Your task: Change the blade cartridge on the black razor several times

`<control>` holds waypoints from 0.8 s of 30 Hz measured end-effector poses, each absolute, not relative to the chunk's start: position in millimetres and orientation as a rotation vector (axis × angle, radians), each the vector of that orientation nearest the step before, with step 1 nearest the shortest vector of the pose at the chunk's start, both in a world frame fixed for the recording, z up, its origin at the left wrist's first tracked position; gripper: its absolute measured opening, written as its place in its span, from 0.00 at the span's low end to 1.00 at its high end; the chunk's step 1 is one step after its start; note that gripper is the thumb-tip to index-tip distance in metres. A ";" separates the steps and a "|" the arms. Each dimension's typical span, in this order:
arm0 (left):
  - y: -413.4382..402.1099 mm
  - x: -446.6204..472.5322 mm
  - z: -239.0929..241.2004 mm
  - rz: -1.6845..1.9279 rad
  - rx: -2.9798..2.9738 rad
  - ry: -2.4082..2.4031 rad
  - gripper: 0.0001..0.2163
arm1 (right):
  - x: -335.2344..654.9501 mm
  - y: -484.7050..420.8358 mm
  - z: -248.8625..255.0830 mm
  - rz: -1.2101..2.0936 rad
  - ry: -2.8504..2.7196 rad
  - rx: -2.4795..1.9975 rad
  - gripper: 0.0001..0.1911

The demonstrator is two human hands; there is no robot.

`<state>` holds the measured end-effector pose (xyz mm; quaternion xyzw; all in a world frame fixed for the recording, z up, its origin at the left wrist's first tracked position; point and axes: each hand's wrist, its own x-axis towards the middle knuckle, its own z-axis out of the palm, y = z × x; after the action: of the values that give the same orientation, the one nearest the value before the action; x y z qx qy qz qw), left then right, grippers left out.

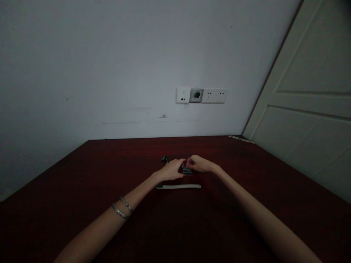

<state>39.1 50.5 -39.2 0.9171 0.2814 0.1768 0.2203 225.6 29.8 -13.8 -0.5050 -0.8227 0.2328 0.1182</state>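
My left hand (172,169) and my right hand (199,164) meet over the middle of a dark red table (82,190). Both have their fingers curled round a small dark greenish object (187,170) held between them; it is too dim and too small to name. Just behind my left hand a small dark piece (164,159) rests on the table. A long flat white strip (178,186) lies on the table just in front of my hands. Two thin metal bracelets (122,208) sit on my left forearm.
A pale wall rises behind the table with a row of white sockets (202,95). A white panelled door (309,109) stands at the right, close to the table's far right corner.
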 end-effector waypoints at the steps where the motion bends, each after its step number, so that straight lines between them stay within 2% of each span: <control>1: 50.5 39.3 -39.0 0.490 2.542 0.777 0.29 | 225.7 30.0 -14.2 0.672 -2.407 -1.483 0.12; 24: 46.3 41.3 -35.4 0.461 2.611 0.845 0.22 | 224.1 30.3 -17.5 0.392 -2.522 -1.538 0.10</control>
<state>41.3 46.3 -35.4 0.9232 0.2987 0.1631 0.1786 224.1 30.3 -17.5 -0.5145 -0.8435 0.1312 0.0806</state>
